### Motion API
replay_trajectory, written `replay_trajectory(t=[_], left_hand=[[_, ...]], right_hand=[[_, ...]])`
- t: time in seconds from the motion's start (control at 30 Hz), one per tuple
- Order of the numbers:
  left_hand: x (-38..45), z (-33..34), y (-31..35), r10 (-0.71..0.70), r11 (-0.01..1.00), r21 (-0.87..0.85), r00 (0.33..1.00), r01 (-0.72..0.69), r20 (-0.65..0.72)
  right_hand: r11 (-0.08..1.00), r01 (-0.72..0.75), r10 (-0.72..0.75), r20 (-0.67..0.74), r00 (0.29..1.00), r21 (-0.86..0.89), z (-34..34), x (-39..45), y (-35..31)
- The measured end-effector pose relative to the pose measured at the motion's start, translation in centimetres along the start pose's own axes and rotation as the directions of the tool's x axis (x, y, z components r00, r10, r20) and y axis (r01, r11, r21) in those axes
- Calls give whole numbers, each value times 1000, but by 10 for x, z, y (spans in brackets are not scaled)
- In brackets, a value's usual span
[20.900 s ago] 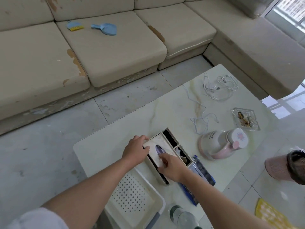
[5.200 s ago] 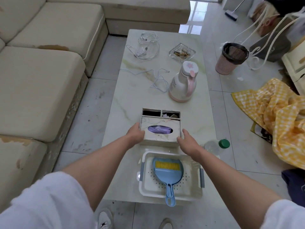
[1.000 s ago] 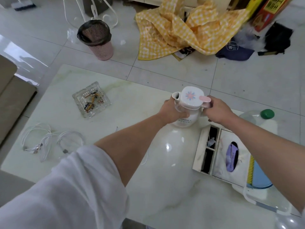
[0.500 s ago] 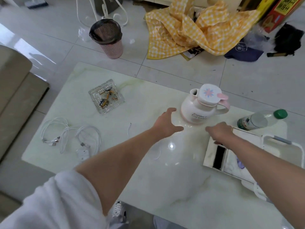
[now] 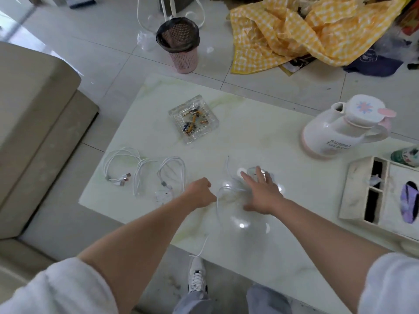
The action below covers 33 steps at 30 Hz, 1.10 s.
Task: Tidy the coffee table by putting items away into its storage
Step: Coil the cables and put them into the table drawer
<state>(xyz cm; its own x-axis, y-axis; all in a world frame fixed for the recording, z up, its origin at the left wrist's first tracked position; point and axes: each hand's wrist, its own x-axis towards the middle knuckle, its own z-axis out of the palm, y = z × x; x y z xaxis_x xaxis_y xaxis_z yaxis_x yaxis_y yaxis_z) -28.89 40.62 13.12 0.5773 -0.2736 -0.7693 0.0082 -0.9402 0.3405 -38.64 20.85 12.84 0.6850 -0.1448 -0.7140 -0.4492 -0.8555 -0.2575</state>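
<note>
On the marble coffee table (image 5: 260, 134), a thin white cable (image 5: 218, 207) lies loose near the front edge, with one end trailing off the table. My left hand (image 5: 200, 193) is closed in a fist at the cable's loop, and the cable comes out right beside it. My right hand (image 5: 260, 192) lies flat with its fingers spread over the cable's other part. A bundle of white charging cables (image 5: 147, 172) sits to the left of my hands. A glass ashtray (image 5: 193, 118) with butts stands behind them.
A white and pink jug (image 5: 340, 132) stands at the right. In front of it is a tissue box organiser (image 5: 383, 196), with a green-capped bottle (image 5: 408, 157) behind that. On the floor beyond are a pink bin (image 5: 179, 44) and a yellow checked cloth (image 5: 294, 30). A sofa (image 5: 34, 121) is on the left.
Both hands have left the jug and moved left to the loose white cable. My left hand has closed into a fist and my right hand has spread flat.
</note>
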Motion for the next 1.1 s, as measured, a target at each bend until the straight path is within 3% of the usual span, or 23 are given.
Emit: replay_trajectory(t=[0.17, 0.3, 0.37, 0.47, 0.57, 0.67, 0.73, 0.83, 0.9, 1.03, 1.1], left_hand=[[16, 25, -4, 85, 996, -40, 996, -84, 31], [14, 47, -8, 118, 991, -74, 992, -115, 47], [11, 57, -8, 92, 964, -256, 993, -70, 76], [1, 59, 7, 114, 831, -556, 982, -11, 150], [-1, 47, 41, 162, 722, -691, 981, -42, 110], [9, 31, 72, 133, 731, -672, 991, -121, -34], [20, 22, 80, 145, 744, -651, 987, -150, -62], [24, 6, 68, 233, 875, -433, 972, -217, -17], [23, -7, 50, 275, 916, -284, 959, -282, -67], [9, -61, 1, 252, 898, -271, 911, -346, -326], [-2, -94, -28, 243, 898, -204, 825, -390, -510]], right_hand=[[998, -31, 41, -181, 983, 56, 31, 8, 2], [964, -25, 90, -234, 968, 265, 42, 0, -2], [935, -39, 146, -282, 948, 352, 36, -6, -3], [881, -83, 280, -370, 886, 467, 10, -9, 7], [843, -115, 364, -401, 841, 526, -25, -8, 19], [835, -101, 350, -381, 856, 541, -50, -2, 15], [841, -110, 326, -334, 884, 530, -56, 4, 8], [864, -195, 363, -305, 880, 464, -56, 11, -2], [905, -190, 346, -398, 850, 380, -51, 13, -14], [970, 36, 116, -587, 801, 242, -31, 18, -65], [946, 90, 75, -479, 875, 312, -19, 25, -98]])
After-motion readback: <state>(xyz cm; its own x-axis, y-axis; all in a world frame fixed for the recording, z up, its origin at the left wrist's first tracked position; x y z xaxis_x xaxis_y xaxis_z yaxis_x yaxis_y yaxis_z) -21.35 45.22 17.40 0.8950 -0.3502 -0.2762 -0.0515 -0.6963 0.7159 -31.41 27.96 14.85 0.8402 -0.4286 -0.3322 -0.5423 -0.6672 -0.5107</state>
